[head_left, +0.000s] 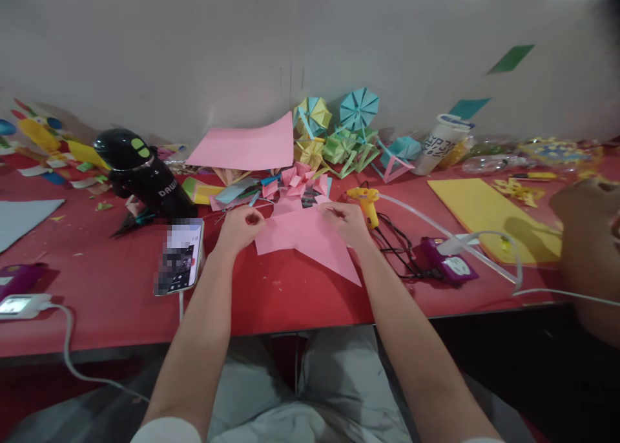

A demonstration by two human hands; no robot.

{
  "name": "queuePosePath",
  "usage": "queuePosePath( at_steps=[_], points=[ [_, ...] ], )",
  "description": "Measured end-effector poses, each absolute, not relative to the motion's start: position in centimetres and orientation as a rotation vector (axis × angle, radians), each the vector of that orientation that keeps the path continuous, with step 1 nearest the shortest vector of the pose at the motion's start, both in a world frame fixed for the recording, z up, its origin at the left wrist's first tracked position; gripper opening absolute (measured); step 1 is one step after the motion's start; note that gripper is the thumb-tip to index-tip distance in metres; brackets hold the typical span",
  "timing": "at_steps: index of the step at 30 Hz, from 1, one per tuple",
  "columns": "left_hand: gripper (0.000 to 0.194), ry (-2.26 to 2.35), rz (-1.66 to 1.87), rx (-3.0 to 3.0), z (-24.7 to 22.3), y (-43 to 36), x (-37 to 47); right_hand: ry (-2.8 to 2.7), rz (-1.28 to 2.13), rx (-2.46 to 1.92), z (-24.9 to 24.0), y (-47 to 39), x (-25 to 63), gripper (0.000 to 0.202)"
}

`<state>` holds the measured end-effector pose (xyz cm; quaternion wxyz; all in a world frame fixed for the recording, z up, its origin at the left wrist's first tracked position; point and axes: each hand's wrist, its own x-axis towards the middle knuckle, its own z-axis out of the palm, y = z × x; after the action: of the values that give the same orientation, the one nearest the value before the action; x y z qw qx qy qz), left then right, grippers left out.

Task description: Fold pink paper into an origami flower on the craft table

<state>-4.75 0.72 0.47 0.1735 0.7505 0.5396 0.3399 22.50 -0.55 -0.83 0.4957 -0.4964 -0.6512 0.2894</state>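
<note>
A sheet of pink paper [303, 232] lies flat-to-slightly-raised over the red table, partly folded or overlapping, with one corner pointing toward me at the right. My left hand [241, 228] pinches its upper left edge between thumb and finger. At the upper right, my right hand [349, 223] has its fingers curled closed on the same paper. Right behind the paper sits a heap of small folded pink pieces [298, 181]. A yellow glue gun [367, 204] lies just beyond my right hand, its cord trailing right.
A phone [181, 256] and a black bottle [150, 175] stand to the left. Folded paper umbrellas [358, 110], a paper cup [443, 146] and a larger pink sheet [245, 144] line the wall. Yellow paper [489, 220] and a purple power socket [450, 262] are right, near another person's arm [586, 249].
</note>
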Motion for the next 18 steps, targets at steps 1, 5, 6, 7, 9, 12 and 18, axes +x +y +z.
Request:
queuePosePath(
  at_steps=[1,5,6,7,9,12,18],
  points=[
    [0.01,1.543,0.957,2.126,0.5,0.7,-4.8,-1.574,0.697,-1.203,-0.8,-0.5,22.6,0.028],
    [0.01,1.583,0.904,2.11,0.3,0.8,-5.1,-1.535,0.674,-1.189,-0.7,-0.5,22.8,0.025],
    [0.011,1.585,0.882,2.1,0.3,0.9,-5.1,-1.531,0.674,-1.183,-0.7,-0.4,22.9,0.024],
    [0.011,1.589,0.862,2.087,0.2,0.9,-5.1,-1.529,0.669,-1.182,-0.6,-0.4,23.1,0.024],
    [0.011,1.599,0.83,2.072,0.1,0.9,-5.2,-1.512,0.643,-1.191,-0.3,-0.5,23.4,0.023],
    [0.01,1.607,0.814,2.058,0.1,0.8,-5.2,-1.445,0.596,-1.216,0.0,-0.5,24.0,0.025],
    [0.014,1.589,0.936,1.969,0.4,0.7,-4.9,-1.353,0.562,-1.197,0.1,-0.4,24.2,0.026]
  ],
)
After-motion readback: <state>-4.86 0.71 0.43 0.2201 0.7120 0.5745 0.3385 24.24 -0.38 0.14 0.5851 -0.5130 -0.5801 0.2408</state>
